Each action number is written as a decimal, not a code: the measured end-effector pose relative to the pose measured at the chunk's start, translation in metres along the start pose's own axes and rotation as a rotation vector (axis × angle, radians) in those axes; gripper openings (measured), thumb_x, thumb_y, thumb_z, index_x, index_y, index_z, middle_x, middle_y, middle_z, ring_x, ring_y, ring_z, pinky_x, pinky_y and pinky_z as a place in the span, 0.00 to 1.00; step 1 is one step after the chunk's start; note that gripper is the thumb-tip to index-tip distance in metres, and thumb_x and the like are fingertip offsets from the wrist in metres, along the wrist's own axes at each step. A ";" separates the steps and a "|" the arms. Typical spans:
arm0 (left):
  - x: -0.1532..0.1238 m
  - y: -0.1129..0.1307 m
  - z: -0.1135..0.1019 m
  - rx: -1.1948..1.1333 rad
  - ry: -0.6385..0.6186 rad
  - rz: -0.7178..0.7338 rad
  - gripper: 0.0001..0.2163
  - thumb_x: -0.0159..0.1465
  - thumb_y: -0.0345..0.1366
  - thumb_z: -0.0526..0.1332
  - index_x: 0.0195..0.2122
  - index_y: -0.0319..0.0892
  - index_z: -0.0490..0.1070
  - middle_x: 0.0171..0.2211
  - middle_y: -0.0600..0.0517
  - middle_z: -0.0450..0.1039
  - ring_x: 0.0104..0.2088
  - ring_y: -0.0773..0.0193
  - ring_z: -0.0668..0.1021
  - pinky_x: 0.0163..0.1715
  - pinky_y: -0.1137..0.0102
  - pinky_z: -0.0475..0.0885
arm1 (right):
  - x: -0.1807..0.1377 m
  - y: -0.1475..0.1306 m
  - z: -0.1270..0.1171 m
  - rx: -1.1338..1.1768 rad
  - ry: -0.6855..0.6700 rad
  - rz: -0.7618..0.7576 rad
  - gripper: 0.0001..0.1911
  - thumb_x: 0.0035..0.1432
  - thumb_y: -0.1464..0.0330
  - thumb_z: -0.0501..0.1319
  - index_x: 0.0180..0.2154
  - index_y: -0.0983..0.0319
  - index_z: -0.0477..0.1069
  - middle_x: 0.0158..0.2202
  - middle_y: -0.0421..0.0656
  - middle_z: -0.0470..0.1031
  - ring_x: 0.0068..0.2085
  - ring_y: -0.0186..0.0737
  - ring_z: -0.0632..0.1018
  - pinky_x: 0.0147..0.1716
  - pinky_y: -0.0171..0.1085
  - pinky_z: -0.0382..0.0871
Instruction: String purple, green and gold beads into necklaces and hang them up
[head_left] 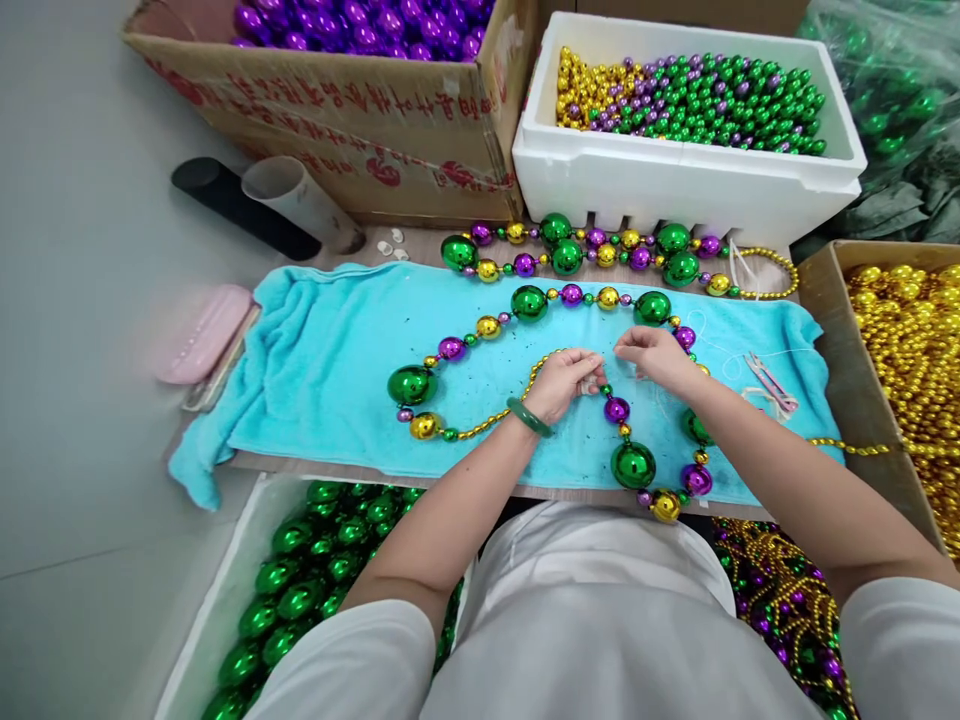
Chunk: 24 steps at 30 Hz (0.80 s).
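My left hand (pixel 574 382), with a green bangle (pixel 530 417) on the wrist, is closed at the ends of a bead necklace (pixel 451 349). Its small gold beads (pixel 495 422) run up to these fingers from the left, and a short row with a purple bead (pixel 616 410) hangs from them on the right. The rest loops over a turquoise towel (pixel 337 350) with large green, purple and gold beads. Just right of it, my right hand (pixel 651 357) is pinched; whatever is between its fingertips is too fine to make out. White thread (pixel 739 355) lies behind that hand.
Thread snips (pixel 771 385) lie on the towel's right side. Behind it are another bead necklace (pixel 566 257), a white foam box (pixel 690 165) of small beads and a cardboard box (pixel 337 120) of purple balls. Gold bead strands (pixel 911 370) fill a box at right; green balls (pixel 300 598) sit below left.
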<state>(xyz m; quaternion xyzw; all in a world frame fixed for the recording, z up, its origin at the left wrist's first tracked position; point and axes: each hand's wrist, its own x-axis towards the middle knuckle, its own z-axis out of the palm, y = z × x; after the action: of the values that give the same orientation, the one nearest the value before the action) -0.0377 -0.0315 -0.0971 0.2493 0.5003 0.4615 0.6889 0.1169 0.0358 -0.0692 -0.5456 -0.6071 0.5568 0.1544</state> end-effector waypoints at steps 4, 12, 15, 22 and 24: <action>0.003 0.001 0.001 0.085 0.038 0.039 0.06 0.56 0.30 0.64 0.34 0.34 0.73 0.25 0.51 0.73 0.25 0.69 0.76 0.23 0.75 0.69 | -0.003 -0.010 -0.015 -0.383 0.094 -0.200 0.04 0.50 0.69 0.60 0.27 0.64 0.70 0.31 0.42 0.72 0.32 0.35 0.71 0.34 0.35 0.65; 0.008 0.003 0.006 0.261 0.011 0.111 0.10 0.54 0.28 0.62 0.39 0.36 0.73 0.24 0.53 0.73 0.22 0.69 0.74 0.22 0.74 0.68 | -0.011 -0.044 -0.016 -0.695 -0.029 -0.359 0.05 0.52 0.71 0.59 0.28 0.64 0.74 0.38 0.46 0.74 0.38 0.39 0.73 0.37 0.35 0.63; 0.007 0.008 0.007 0.286 -0.009 0.108 0.07 0.53 0.30 0.63 0.34 0.36 0.74 0.24 0.52 0.74 0.23 0.69 0.74 0.23 0.74 0.67 | -0.004 -0.047 -0.014 -0.737 -0.017 -0.352 0.05 0.52 0.71 0.59 0.29 0.64 0.75 0.39 0.46 0.75 0.37 0.39 0.73 0.35 0.35 0.62; 0.005 0.012 0.007 0.378 -0.013 0.140 0.07 0.53 0.36 0.65 0.26 0.36 0.74 0.21 0.53 0.71 0.21 0.70 0.71 0.21 0.74 0.65 | 0.007 -0.039 -0.013 -0.603 -0.136 -0.330 0.13 0.51 0.75 0.59 0.39 0.65 0.77 0.41 0.45 0.77 0.37 0.37 0.74 0.38 0.33 0.64; 0.005 0.011 0.006 0.373 0.010 0.118 0.07 0.53 0.36 0.65 0.26 0.36 0.74 0.21 0.53 0.71 0.21 0.70 0.71 0.21 0.74 0.65 | 0.006 -0.033 -0.014 -0.569 -0.180 -0.288 0.14 0.50 0.75 0.60 0.40 0.65 0.77 0.39 0.45 0.78 0.37 0.36 0.75 0.37 0.33 0.65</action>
<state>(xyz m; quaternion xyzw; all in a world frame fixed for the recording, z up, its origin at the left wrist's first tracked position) -0.0360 -0.0216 -0.0879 0.3993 0.5650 0.4016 0.6001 0.1100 0.0557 -0.0392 -0.4242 -0.8203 0.3832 0.0186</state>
